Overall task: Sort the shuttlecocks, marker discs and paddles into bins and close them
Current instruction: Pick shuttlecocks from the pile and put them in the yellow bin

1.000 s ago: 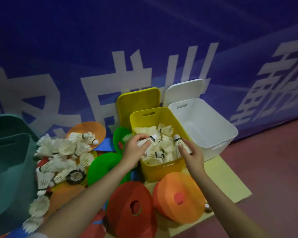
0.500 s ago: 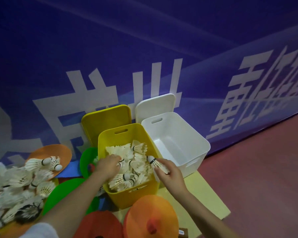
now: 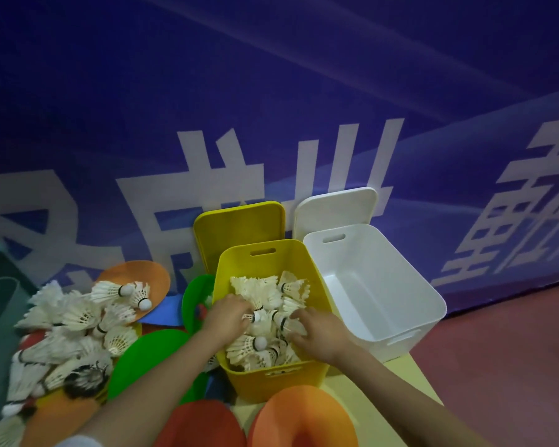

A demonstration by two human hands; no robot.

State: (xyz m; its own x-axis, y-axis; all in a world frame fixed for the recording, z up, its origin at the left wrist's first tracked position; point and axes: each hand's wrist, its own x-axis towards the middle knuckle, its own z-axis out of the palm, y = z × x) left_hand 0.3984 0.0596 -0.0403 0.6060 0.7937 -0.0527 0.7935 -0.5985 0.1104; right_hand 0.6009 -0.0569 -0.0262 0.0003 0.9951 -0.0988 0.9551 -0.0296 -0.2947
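A white bin [image 3: 381, 285] stood open beside the yellow bin [image 3: 265, 379], long axes running away toward the wall. Both hands lay inside the yellow one on piled shuttlecocks [image 3: 259, 288] pointing every way: left hand [image 3: 228, 314] curled onto one, right hand [image 3: 320, 333] with fingers spread, pressing.
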